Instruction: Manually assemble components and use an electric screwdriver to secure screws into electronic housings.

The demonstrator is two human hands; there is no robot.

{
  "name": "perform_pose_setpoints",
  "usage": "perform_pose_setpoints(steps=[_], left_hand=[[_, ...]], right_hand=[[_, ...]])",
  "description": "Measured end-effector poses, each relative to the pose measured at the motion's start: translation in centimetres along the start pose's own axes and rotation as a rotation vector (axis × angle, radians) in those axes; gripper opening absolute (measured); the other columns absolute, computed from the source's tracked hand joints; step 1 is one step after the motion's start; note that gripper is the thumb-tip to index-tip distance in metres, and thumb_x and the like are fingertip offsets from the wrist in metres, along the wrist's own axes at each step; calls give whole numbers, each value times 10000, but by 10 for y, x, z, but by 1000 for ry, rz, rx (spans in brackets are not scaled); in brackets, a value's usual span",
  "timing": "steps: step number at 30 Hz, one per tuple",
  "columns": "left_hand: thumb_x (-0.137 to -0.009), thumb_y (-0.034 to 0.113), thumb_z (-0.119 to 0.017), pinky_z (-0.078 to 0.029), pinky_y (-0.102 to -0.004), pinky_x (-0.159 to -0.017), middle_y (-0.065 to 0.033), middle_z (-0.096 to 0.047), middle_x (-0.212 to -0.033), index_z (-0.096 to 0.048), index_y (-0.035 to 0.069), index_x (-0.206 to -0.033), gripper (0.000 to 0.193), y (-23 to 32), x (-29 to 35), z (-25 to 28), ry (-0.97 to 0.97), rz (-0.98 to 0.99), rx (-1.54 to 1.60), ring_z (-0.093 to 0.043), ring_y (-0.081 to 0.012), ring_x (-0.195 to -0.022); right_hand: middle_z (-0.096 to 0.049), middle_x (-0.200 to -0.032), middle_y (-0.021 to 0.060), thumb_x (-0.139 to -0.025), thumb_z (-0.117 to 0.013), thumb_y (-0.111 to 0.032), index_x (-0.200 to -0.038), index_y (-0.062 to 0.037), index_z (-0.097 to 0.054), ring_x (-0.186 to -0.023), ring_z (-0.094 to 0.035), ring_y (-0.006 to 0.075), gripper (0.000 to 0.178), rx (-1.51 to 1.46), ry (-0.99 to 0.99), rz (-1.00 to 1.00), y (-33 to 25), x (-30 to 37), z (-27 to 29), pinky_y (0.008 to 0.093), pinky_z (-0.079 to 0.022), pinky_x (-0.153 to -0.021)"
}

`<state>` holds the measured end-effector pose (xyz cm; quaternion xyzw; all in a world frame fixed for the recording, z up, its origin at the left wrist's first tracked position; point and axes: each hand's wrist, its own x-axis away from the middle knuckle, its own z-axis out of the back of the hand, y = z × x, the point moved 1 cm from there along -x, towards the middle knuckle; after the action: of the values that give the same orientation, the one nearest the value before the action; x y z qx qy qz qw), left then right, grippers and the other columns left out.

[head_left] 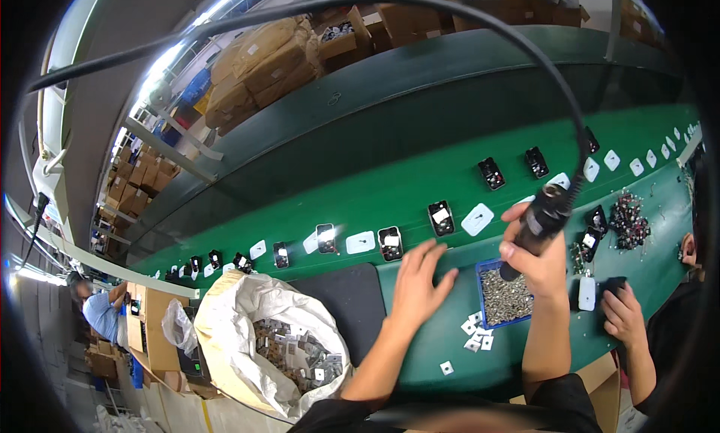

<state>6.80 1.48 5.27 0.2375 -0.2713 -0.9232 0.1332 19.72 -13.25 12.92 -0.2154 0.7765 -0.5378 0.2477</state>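
Note:
My right hand (534,262) grips a black electric screwdriver (541,221), held upright over a blue tray of small screws (504,298); its black cable runs up and arcs across the top of the view. My left hand (420,283) lies flat with fingers spread on the green conveyor belt (420,185), just below a black rectangular part (390,243). Small white square pieces (476,332) lie beside the tray.
Black parts and white plates sit in a row along the belt. A white sack of small metal pieces (289,354) stands at lower left beside a black mat (345,302). Another person's hands (621,313) work at the right. Cardboard boxes stack beyond the belt.

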Motion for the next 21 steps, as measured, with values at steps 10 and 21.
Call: perform_pose_setpoints(steps=[10, 21], left_hand=[[-694, 202, -749, -456, -382, -807, -128, -527, -1107, -582, 36, -1116, 483, 23, 89, 18, -320, 54, 51, -532, -310, -952], [-645, 155, -779, -463, -347, -765, -82, -542, -1010, -623, 64, -1077, 468, 20, 120, 10, -558, -6, 165, -529, -261, -879]], right_hand=[[-558, -749, -33, -703, -769, -112, -1016, 8, -597, -703, -497, 50, 377, 96, -86, -40, 28, -25, 0, 208, -399, -626], [-583, -721, 58, -715, -676, -69, -1101, 31, -507, -604, -542, 126, 432, -78, 160, 61, -10, -3, 13, 241, -428, -586]])
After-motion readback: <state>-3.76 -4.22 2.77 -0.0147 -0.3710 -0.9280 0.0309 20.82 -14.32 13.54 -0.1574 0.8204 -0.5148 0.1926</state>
